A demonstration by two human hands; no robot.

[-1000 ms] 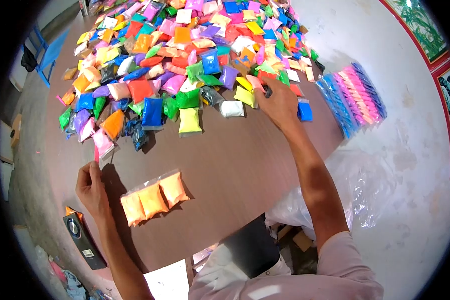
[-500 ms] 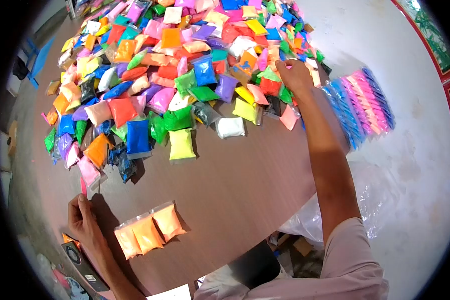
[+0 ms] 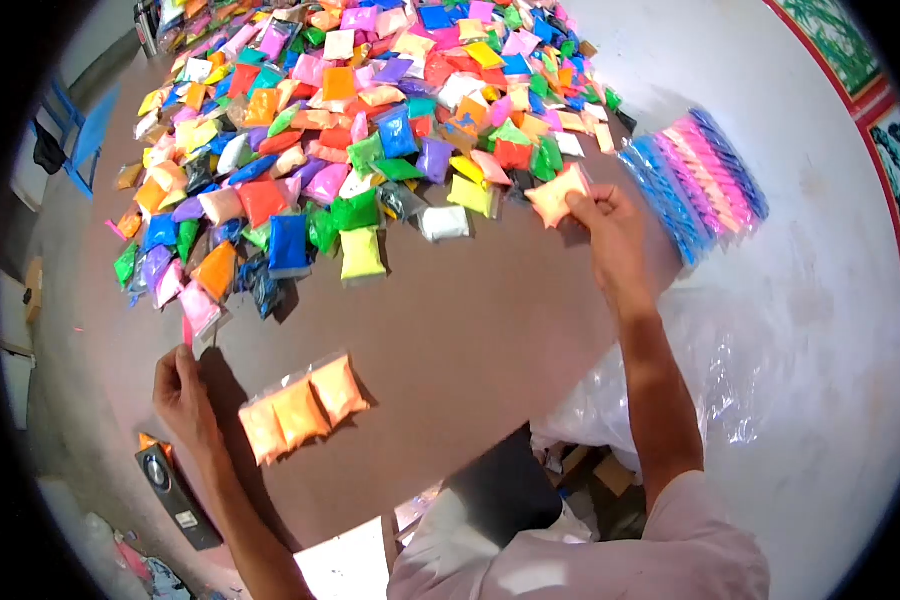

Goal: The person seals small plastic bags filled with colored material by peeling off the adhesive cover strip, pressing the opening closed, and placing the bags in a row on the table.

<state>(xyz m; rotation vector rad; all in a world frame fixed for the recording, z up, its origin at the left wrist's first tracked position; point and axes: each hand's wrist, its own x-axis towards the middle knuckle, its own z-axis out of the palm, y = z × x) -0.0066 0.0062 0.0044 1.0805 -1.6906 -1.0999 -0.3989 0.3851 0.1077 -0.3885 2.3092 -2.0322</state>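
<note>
My right hand (image 3: 615, 235) pinches a pale peach packet (image 3: 556, 196) by its edge, over the table at the near right of a big heap of packets (image 3: 370, 160). At the left, my left hand (image 3: 183, 392) is closed on a thin pink strip (image 3: 187, 330) that points up from the fingertips; its kind is unclear. Between the hands, nearer my body, three orange packets (image 3: 302, 408) lie side by side in a row. A yellow packet (image 3: 361, 256) and a white packet (image 3: 444, 223) lie along the heap's near edge.
Bundled bags of blue, pink and purple twisted pieces (image 3: 695, 185) lie at the right. Clear plastic sheeting (image 3: 700, 370) hangs beyond the table's right edge. A black box-shaped device (image 3: 177, 495) sits at the lower left, near a white sheet (image 3: 345, 562).
My right hand has drawn back from the heap toward me, now with a peach packet in it. My left hand keeps its hold on the pink strip. The camera view has shifted slightly.
</note>
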